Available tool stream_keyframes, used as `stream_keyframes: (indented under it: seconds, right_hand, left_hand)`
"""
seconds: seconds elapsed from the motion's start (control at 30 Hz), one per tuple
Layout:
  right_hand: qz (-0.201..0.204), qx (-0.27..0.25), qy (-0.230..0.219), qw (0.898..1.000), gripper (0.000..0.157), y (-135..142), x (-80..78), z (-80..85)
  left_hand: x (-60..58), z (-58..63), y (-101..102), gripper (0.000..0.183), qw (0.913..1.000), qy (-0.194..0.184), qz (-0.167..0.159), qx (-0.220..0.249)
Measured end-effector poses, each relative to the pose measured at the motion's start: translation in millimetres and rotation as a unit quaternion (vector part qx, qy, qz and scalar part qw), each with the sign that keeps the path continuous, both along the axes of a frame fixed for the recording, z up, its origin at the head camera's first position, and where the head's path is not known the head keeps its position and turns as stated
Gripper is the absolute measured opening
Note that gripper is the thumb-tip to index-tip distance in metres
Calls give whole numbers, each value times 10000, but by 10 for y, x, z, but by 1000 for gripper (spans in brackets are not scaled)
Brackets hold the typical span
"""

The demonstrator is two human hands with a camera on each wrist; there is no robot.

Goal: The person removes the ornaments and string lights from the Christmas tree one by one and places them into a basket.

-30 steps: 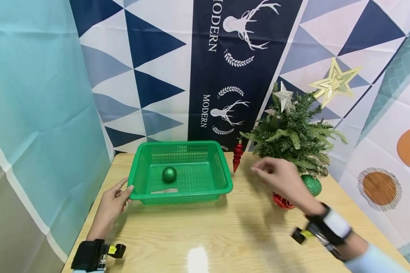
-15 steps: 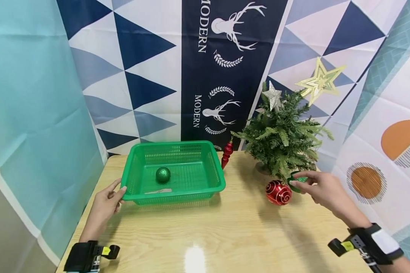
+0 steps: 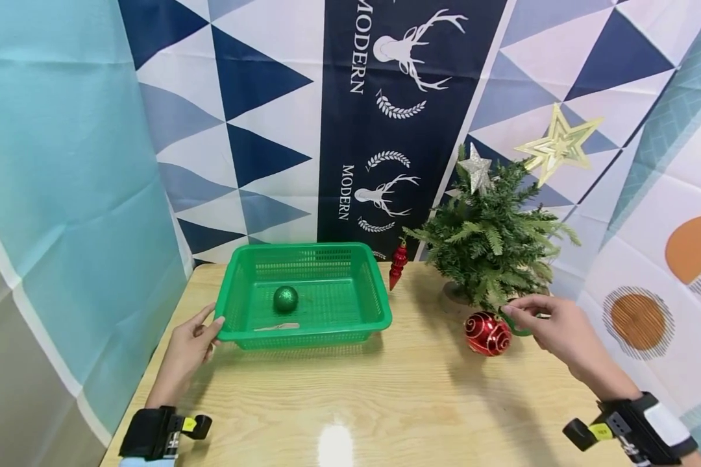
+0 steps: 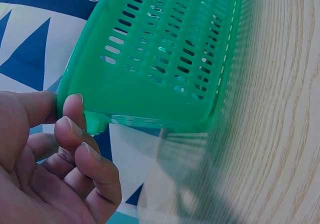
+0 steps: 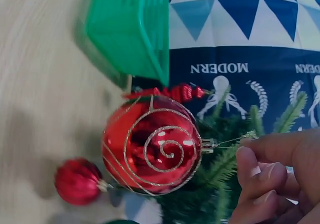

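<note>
In the head view, my left hand (image 3: 188, 344) grips the near-left corner of a green plastic basket (image 3: 380, 285). The left wrist view shows my thumb and fingers on its rim (image 4: 70, 79). My right hand (image 3: 561, 327) is at the lower front of a small Christmas tree (image 3: 491, 240). Its thumb and forefinger pinch the string end above a shiny red Christmas ball (image 5: 150, 144) with gold swirls. That string runs from the ball's cap to my fingertips. A green ball (image 3: 522, 331) shows just past the fingers, mostly hidden. Inside the basket lies a glittery green ball (image 3: 285, 299).
A red spindle ornament (image 3: 398, 264) hangs from a left branch beside the basket. Silver (image 3: 476, 170) and gold (image 3: 561, 146) stars top the tree. A smaller red ball (image 5: 77, 181) shows in the right wrist view. A pale strip (image 3: 277, 326) lies in the basket. Patterned cloth stands behind.
My right hand has moved right, from in front of the red swirled ball to beside it, and its fingers are now at the ball's top. My left hand stays on the basket corner.
</note>
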State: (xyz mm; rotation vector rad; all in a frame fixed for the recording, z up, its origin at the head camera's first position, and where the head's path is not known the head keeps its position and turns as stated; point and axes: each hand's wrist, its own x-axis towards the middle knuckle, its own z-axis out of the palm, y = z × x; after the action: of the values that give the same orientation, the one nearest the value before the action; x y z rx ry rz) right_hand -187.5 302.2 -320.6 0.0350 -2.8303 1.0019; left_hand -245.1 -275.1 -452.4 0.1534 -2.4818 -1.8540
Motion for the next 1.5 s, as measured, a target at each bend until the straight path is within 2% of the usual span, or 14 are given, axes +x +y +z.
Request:
stream_keyframes:
  seconds: [0.13,0.3,0.47,0.7,1.07,1.23,1.5]
  right_hand:
    - [0,736,626,9953,34,-15,31,101]
    - [282,1380,1382,9803,16,-113,27,194]
    - [564,1758,1654,9688,4,-253,44,257]
    - [723,1606,1715,9693,8,-468,22,424]
    - [978,1467,1640,9706,11,-719,-91,507]
    - [1198,1463,1818,9650,12,-817,-165,539]
    - [1471,1582,2142,9526,8,-939,-283,624]
  left_hand:
    - [-32,1,-5,67,10000,47,-11,-23]
    - [-29,-14,-22,66,9999,112,18,-48]
    - [-21,-19,-20,66,10000,53,-27,17]
    - [-78,26,-3,65,9995,291,-48,95]
    - [-9,-17,-18,62,9997,99,39,-198]
    - [17,-29,-29,62,9997,93,51,-212]
    - [-5,-20,7,63,9998,89,18,-187]
